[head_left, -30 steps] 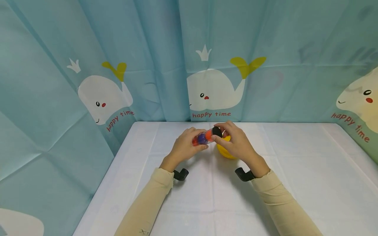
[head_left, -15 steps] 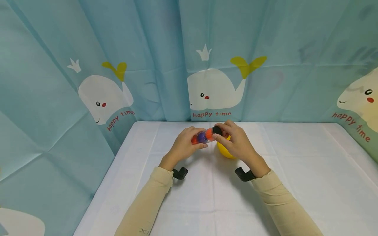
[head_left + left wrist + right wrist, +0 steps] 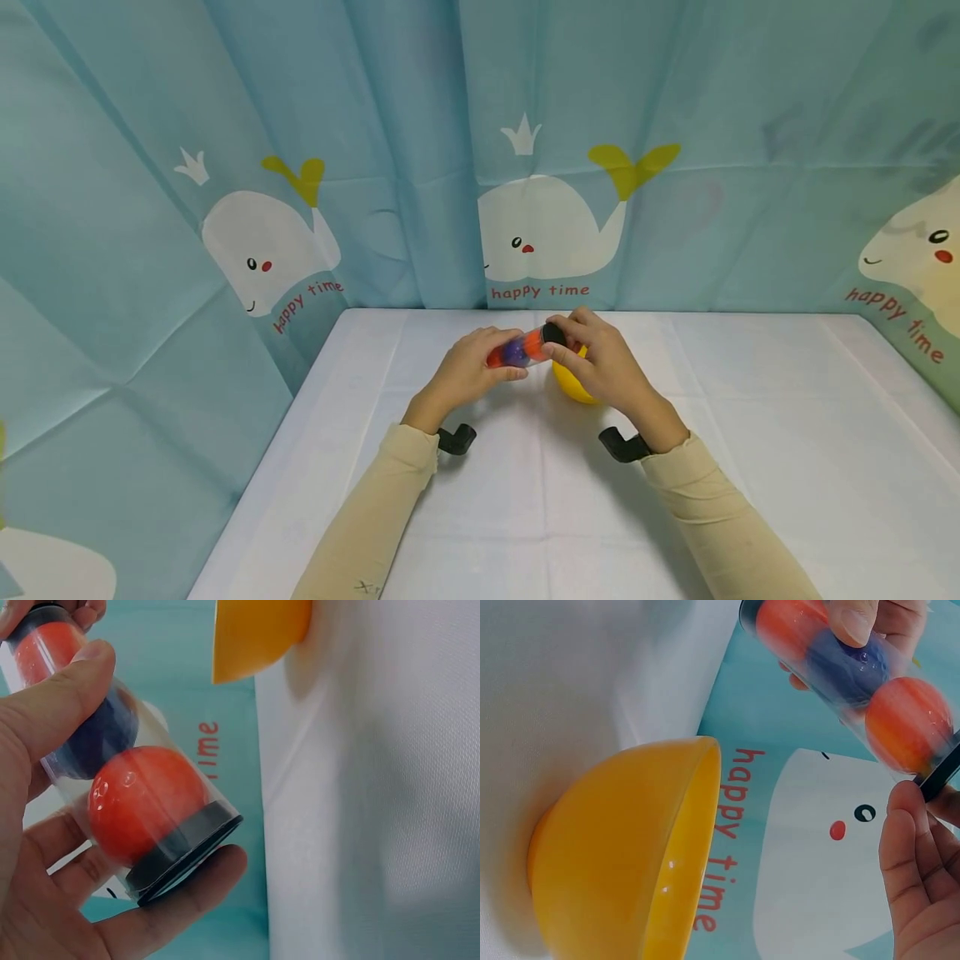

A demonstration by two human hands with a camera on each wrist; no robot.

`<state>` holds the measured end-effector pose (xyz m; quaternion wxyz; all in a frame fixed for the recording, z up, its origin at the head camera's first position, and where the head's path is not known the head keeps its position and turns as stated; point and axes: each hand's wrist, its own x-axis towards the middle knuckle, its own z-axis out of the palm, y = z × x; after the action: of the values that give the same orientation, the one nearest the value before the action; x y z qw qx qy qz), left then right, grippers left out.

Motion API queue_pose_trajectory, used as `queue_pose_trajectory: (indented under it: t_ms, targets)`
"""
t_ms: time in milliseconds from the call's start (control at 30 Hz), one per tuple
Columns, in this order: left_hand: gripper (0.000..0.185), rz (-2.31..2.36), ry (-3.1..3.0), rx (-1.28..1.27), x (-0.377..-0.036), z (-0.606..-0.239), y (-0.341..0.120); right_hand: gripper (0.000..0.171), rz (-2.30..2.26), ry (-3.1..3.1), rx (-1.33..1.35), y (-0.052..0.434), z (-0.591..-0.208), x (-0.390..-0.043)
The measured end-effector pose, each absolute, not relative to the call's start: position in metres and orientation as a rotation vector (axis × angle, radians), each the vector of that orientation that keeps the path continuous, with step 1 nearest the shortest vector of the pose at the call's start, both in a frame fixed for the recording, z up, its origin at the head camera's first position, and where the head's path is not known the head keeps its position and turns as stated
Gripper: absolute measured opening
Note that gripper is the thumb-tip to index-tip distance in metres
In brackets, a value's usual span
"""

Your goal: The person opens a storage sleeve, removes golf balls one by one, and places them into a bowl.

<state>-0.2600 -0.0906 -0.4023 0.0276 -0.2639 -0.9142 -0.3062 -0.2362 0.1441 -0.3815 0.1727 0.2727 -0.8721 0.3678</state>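
Observation:
A clear tube (image 3: 523, 348) is held up off the table, tilted with its right end higher. Inside sit two orange-red balls with a dark blue ball (image 3: 847, 669) between them. My left hand (image 3: 468, 365) grips the tube around its lower part, thumb laid along the side. A black end cap (image 3: 184, 853) closes that lower end. At the opposite end, the fingers of my right hand (image 3: 609, 365) pinch another black cap (image 3: 553, 334). Below and partly behind the right hand stands a yellow bowl (image 3: 615, 847), its inside mostly hidden.
The white cloth-covered table (image 3: 540, 500) spreads under both arms. A blue curtain (image 3: 420, 167) printed with white whales hangs along the back and left sides. Black camera mounts (image 3: 458, 440) stick out from both wrists above the cloth.

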Motion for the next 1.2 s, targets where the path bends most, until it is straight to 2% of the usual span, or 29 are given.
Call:
queue_pose_trajectory:
  t_ms: [567, 1200]
  targets:
    - [0.065, -1.085, -2.871, -0.859, -0.262, -0.399, -0.097, 0.040, 1.027, -2.497, 0.826, 0.142, -0.380, -0.237]
    - [0.057, -1.224, -2.890, -0.948, -0.263, -0.400, -0.105, 0.043, 1.025, -2.504, 0.889, 0.142, -0.384, -0.237]
